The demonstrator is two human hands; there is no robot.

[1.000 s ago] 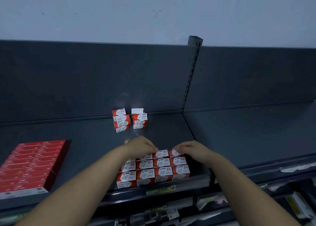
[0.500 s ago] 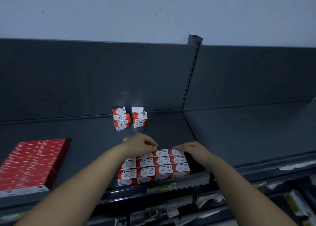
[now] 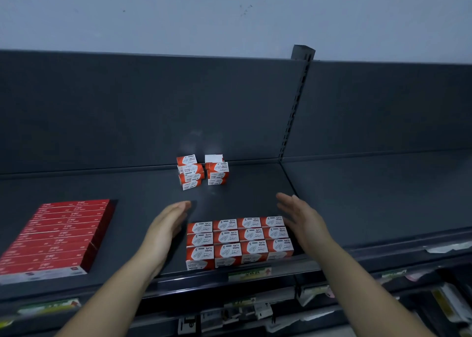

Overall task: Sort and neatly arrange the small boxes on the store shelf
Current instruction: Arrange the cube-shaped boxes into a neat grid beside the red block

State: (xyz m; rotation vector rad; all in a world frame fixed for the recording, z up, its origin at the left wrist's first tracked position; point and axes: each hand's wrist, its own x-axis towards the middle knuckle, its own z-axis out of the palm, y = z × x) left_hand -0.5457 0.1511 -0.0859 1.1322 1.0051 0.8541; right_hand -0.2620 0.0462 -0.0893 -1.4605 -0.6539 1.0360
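Note:
A neat block of small red-and-white paper-clip boxes (image 3: 238, 239) sits at the front of the dark shelf (image 3: 357, 196), several across and three rows deep. My left hand (image 3: 167, 221) hovers just left of the block, fingers straight, holding nothing. On the block's right side my right hand (image 3: 300, 219) is also flat and empty, close to the rightmost boxes. Two short, uneven stacks of the same boxes (image 3: 203, 172) stand against the shelf's back panel, beyond both hands.
A flat pack of long red boxes (image 3: 56, 234) lies at the left of the shelf. A slotted upright post (image 3: 296, 101) divides the back panel. Price-label strips (image 3: 249, 274) line the front edge, with cluttered lower shelves (image 3: 447, 308) below.
Both hands have lifted off the back row of the front block and spread apart to its left and right sides, fingers now straight.

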